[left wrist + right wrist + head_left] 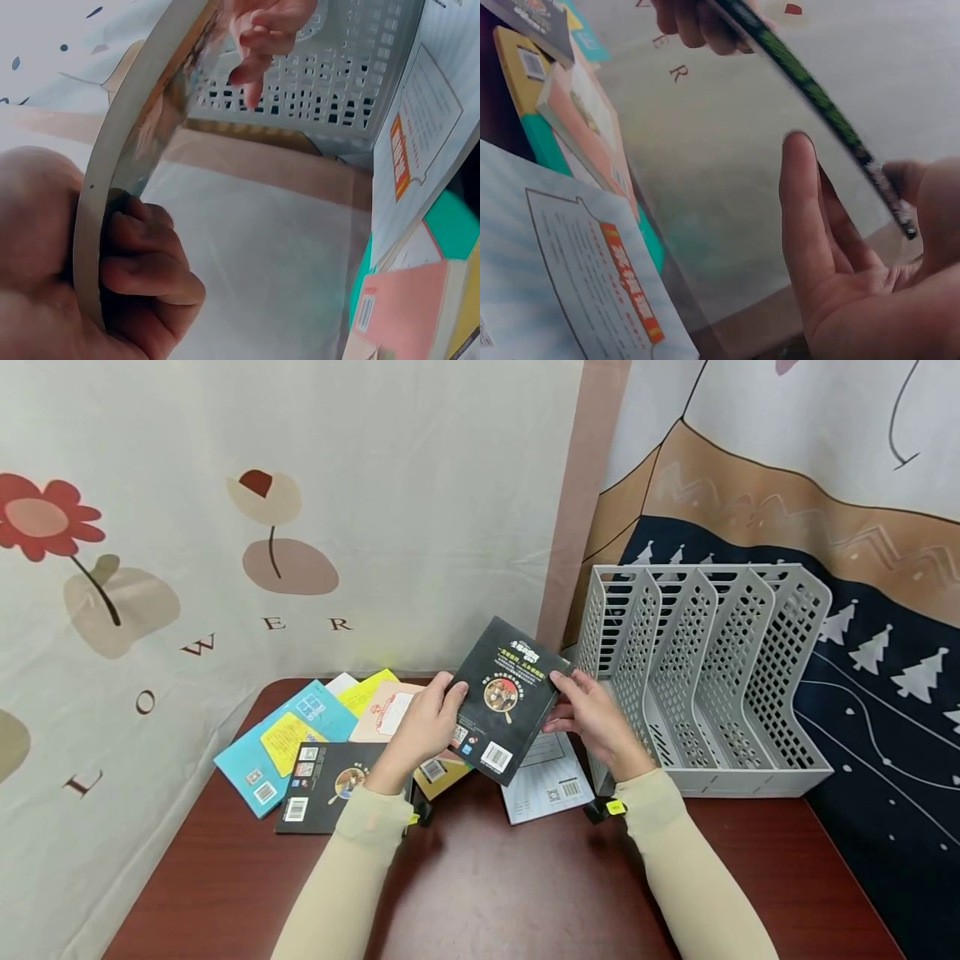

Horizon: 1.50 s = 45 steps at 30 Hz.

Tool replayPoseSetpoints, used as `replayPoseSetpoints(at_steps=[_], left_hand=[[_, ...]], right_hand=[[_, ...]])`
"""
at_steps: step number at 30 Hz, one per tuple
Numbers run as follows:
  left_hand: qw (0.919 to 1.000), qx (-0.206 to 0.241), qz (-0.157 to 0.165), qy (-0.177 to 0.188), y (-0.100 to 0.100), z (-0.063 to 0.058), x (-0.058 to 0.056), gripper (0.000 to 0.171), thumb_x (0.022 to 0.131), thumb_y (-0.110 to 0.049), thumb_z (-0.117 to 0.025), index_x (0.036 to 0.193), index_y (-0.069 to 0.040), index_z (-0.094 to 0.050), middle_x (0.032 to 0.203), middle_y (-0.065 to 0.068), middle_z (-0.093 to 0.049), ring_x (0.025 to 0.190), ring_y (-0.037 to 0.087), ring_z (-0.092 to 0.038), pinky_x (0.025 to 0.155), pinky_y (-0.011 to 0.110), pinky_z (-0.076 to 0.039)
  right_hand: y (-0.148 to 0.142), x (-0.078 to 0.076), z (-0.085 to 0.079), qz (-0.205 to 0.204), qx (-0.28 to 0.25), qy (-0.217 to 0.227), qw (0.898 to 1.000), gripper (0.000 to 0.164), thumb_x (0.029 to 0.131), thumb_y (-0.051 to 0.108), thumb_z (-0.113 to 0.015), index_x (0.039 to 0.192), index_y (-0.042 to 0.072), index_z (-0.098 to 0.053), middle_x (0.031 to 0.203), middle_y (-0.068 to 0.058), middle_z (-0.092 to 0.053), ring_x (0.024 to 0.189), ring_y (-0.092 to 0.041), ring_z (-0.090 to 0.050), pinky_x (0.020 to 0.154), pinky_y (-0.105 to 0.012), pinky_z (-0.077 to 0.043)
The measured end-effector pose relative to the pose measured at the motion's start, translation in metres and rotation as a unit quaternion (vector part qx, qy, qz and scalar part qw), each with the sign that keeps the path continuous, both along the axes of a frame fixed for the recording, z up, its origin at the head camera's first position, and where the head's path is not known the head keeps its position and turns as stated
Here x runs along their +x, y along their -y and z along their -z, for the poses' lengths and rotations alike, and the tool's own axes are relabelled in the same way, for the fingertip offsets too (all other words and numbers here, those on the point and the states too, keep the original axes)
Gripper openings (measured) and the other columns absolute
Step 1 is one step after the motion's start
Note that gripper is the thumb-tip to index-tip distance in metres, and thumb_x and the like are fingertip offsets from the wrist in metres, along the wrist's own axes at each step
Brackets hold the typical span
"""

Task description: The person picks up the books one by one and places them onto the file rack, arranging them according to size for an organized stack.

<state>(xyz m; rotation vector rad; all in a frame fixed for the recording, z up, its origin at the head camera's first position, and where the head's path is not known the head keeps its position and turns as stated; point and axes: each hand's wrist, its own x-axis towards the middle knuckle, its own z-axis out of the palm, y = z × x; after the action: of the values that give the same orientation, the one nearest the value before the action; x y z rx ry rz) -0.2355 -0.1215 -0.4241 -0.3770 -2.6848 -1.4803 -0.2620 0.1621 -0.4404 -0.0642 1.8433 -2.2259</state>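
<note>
Your left grip point(422, 728) is pinching the black book point(506, 693) near its left edge, tilting it above the desk point(487, 877) — your right grip point(597, 725) is touching the opposite edge by thumb, fingers spread. Partly behind, a pale-blue book point(551, 789) is lying; leftward, a loose book pile point(341, 714). One book is up — most are seemingly waiting. Rightward, a white perforated file rack point(697, 781) is standing.

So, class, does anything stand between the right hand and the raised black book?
Nothing visible does. In the head view, the right hand is at the raised black book's right edge, thumb over the cover; the left hand grips the opposite side.
</note>
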Motion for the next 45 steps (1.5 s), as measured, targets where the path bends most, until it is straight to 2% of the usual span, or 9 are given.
replayPoseSetpoints(at_steps=[6, 14, 18, 22, 25, 29, 37, 42, 45], left_hand=[[0.9999, 0.007, 0.011, -0.001, -0.01, 0.004, 0.001, 0.036, 0.12, -0.044, -0.041, 0.119, -0.012, -0.058, 0.095, 0.012, -0.072, 0.076, 0.018, -0.072, 0.073, 0.036, -0.059], [0.9993, -0.024, 0.011, 0.026, -0.015, 0.008, 0.004, 0.039, 0.121, -0.045, -0.038, 0.124, -0.012, -0.057, 0.095, 0.012, -0.069, 0.075, 0.019, -0.069, 0.065, 0.036, -0.059], [0.9986, -0.038, 0.0, 0.037, -0.015, 0.009, 0.002, 0.04, 0.12, -0.047, -0.039, 0.125, -0.013, -0.06, 0.097, 0.01, -0.07, 0.079, 0.019, -0.068, 0.072, 0.036, -0.054], [0.998, -0.04, -0.016, 0.047, -0.016, 0.011, 0.0, 0.043, 0.118, -0.05, -0.045, 0.132, -0.013, -0.064, 0.108, 0.01, -0.077, 0.09, 0.024, -0.072, 0.072, 0.037, -0.059], [0.9976, -0.044, -0.026, 0.047, -0.017, 0.01, -0.001, 0.049, 0.116, -0.051, -0.05, 0.146, -0.015, -0.063, 0.124, 0.01, -0.08, 0.106, 0.028, -0.075, 0.088, 0.044, -0.062], [0.9975, -0.048, -0.026, 0.045, -0.018, 0.013, -0.002, 0.053, 0.114, -0.049, -0.053, 0.156, -0.017, -0.061, 0.137, 0.01, -0.077, 0.122, 0.029, -0.075, 0.108, 0.051, -0.058], [0.997, -0.068, -0.007, 0.036, -0.038, 0.023, 0.006, 0.056, 0.113, -0.046, -0.057, 0.156, -0.009, -0.063, 0.133, 0.008, -0.079, 0.119, 0.024, -0.077, 0.105, 0.047, -0.061], [0.9956, -0.083, 0.039, 0.021, -0.059, 0.026, 0.016, 0.049, 0.112, -0.04, -0.058, 0.151, -0.01, -0.068, 0.125, 0.006, -0.082, 0.111, 0.021, -0.078, 0.099, 0.042, -0.062], [0.9937, -0.086, 0.072, 0.009, -0.072, 0.028, 0.018, 0.046, 0.113, -0.037, -0.058, 0.149, -0.01, -0.07, 0.124, 0.005, -0.082, 0.108, 0.019, -0.077, 0.098, 0.039, -0.062]], right_hand=[[0.006, 0.005, 0.001, -0.034, -0.004, 0.008, 0.999, 0.042, 0.116, 0.034, -0.056, 0.144, 0.004, -0.055, 0.098, 0.003, -0.082, 0.084, -0.013, -0.082, 0.074, -0.034, -0.068], [0.009, 0.008, 0.0, -0.033, -0.013, -0.018, 0.999, 0.03, 0.115, 0.026, -0.056, 0.135, 0.005, -0.061, 0.097, 0.003, -0.082, 0.085, -0.013, -0.081, 0.072, -0.035, -0.068], [0.011, 0.009, -0.005, -0.023, 0.001, -0.037, 0.999, 0.03, 0.114, 0.025, -0.057, 0.131, 0.0, -0.063, 0.093, 0.003, -0.082, 0.079, -0.013, -0.081, 0.067, -0.034, -0.067], [0.01, 0.011, -0.011, -0.007, 0.024, -0.055, 0.998, 0.037, 0.114, 0.024, -0.058, 0.133, -0.007, -0.063, 0.09, 0.003, -0.081, 0.077, -0.013, -0.081, 0.067, -0.032, -0.068], [0.006, 0.014, -0.018, 0.014, 0.058, -0.075, 0.995, 0.042, 0.114, 0.025, -0.059, 0.136, -0.01, -0.063, 0.092, 0.004, -0.081, 0.078, -0.011, -0.081, 0.07, -0.031, -0.068], [-0.005, 0.016, -0.026, 0.051, 0.112, -0.101, 0.987, 0.047, 0.114, 0.03, -0.061, 0.137, -0.01, -0.064, 0.095, 0.001, -0.081, 0.079, -0.01, -0.08, 0.071, -0.03, -0.067], [-0.028, 0.022, -0.049, 0.132, 0.156, -0.137, 0.969, 0.049, 0.112, 0.032, -0.063, 0.133, -0.012, -0.067, 0.09, 0.008, -0.078, 0.076, -0.003, -0.078, 0.07, -0.025, -0.066], [-0.044, 0.026, -0.063, 0.19, 0.185, -0.174, 0.948, 0.05, 0.112, 0.035, -0.064, 0.132, -0.01, -0.071, 0.088, 0.015, -0.077, 0.076, 0.002, -0.077, 0.071, -0.02, -0.064], [-0.055, 0.028, -0.073, 0.22, 0.22, -0.196, 0.93, 0.049, 0.111, 0.038, -0.064, 0.129, -0.006, -0.074, 0.088, 0.018, -0.076, 0.075, 0.004, -0.076, 0.069, -0.017, -0.062]])
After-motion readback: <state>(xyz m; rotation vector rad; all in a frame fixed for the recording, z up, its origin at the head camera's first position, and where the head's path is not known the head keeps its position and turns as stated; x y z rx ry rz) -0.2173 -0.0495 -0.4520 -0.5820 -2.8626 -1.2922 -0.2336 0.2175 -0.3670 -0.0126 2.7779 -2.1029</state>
